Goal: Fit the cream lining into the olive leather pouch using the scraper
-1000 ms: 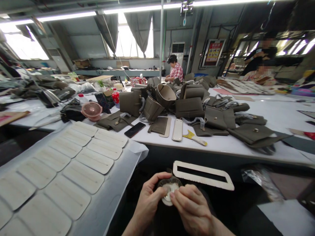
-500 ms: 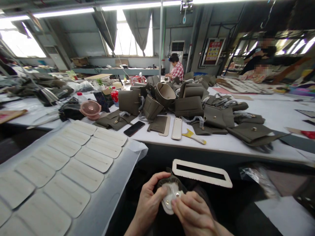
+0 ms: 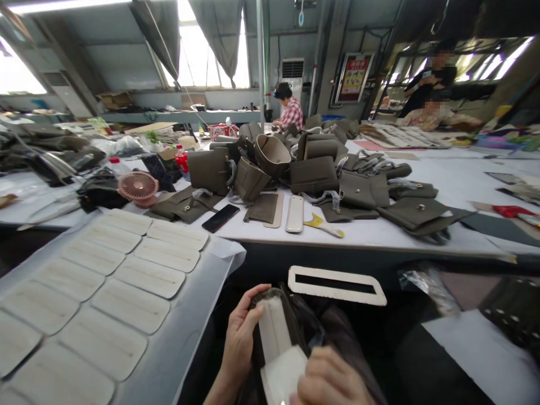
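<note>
Head view: left hand pinches bag's far end, right hand's grip unclear; uneven pulling could skew white strip.

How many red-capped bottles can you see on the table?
2: a clear bottle behind the fan, and a red bottle just left of the heaped bags. More may be hidden behind those.

I make out a glossy phone; in front of it, a matt, papery strip; left of it, a plastic fan; beyond it, smooth leather-like bags.
</note>
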The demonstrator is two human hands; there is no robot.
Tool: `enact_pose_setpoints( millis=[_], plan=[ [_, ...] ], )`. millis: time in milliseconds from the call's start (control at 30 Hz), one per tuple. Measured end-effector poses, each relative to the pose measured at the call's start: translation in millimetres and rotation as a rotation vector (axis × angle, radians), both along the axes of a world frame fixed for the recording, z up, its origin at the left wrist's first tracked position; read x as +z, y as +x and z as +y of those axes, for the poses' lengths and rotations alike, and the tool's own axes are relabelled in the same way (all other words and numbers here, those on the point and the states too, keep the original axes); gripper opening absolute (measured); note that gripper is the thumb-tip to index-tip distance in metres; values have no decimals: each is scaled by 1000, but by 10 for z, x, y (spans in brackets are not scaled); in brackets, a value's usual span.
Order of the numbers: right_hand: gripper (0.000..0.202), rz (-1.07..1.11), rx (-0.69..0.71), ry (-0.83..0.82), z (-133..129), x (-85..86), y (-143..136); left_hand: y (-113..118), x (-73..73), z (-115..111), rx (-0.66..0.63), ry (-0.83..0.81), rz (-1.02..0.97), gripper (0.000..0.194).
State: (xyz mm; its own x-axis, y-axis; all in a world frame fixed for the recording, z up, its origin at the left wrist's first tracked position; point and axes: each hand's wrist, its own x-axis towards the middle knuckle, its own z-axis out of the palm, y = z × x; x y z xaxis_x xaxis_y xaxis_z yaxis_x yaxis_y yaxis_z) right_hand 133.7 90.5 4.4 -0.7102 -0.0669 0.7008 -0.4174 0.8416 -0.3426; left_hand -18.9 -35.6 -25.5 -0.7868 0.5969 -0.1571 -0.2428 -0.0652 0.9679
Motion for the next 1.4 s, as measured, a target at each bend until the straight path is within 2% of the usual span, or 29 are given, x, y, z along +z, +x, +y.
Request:
enact_pose_setpoints(
  millis=[67, 133, 200, 300, 433, 600, 833, 1167, 1400],
  plan=[
    [14, -91, -23, -187, 67, 145, -137, 34, 25, 34, -53, 96, -47, 42],
    [19, -280, -114, -471, 116, 229, -273, 67, 49, 49, -76, 156, -60, 49],
    [19, -451, -186, -699, 127, 226, -359, 90, 52, 39, -65, 180, -58, 59],
    [12, -558, -232, -859, 75, 102, -379, 109, 29, 5, -28, 130, -21, 66],
    [13, -529, -307, -920, -33, -68, -330, 130, 43, 15, 57, -29, 87, 52],
    [17, -480, -368, -942, -114, -123, -323, 149, 89, 77, 123, -138, 114, 52],
    [16, -465, -362, -994, -136, -122, -342, 156, 32, 81, 145, -143, 29, 48],
    [16, -514, -335, -1159, -131, -153, -365, 157, 66, 85, 182, -178, 20, 46],
    [25, -516, -334, -1158, -149, -175, -360, 164, 57, 90, 191, -162, -11, 49]
  ],
)
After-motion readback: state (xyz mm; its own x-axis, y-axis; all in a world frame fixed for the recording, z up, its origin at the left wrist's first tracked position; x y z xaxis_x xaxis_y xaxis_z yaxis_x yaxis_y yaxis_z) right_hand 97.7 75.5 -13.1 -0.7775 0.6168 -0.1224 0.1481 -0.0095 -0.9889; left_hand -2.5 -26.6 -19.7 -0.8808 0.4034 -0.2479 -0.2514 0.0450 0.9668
